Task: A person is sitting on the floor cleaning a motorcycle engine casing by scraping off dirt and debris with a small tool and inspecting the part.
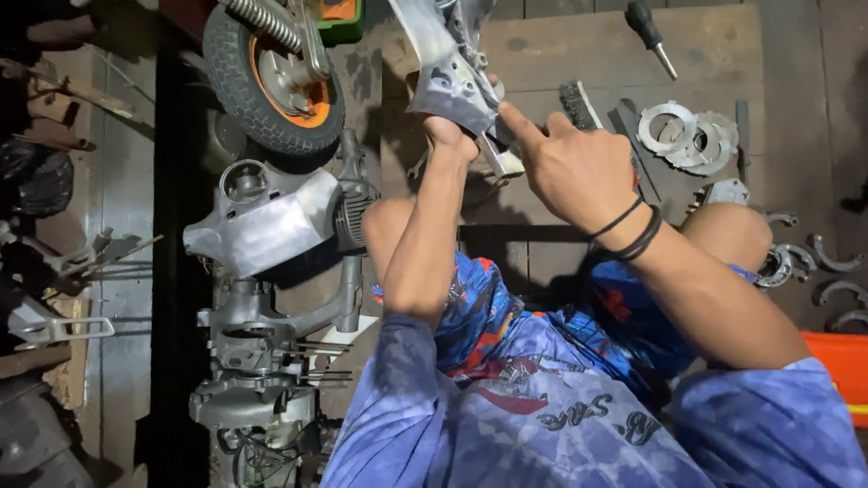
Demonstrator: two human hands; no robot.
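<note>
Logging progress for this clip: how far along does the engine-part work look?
Already apart: clutch plates and curved brake shoes lie on the floor, with engine cases beside the wheel. In hand: the left hand holds a metal casing; the right hand points at it. Left: every part loose, none refitted.

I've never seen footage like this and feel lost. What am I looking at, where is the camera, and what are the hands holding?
The camera sits on a person's head and looks down at their own arms and lap; they sit on the floor. The left hand holds a grey metal casing. The right hand points its forefinger at that part; its grip is hard to judge. Around them lie an engine block, a small wheel, metal rings, a wire brush and a screwdriver.
</note>
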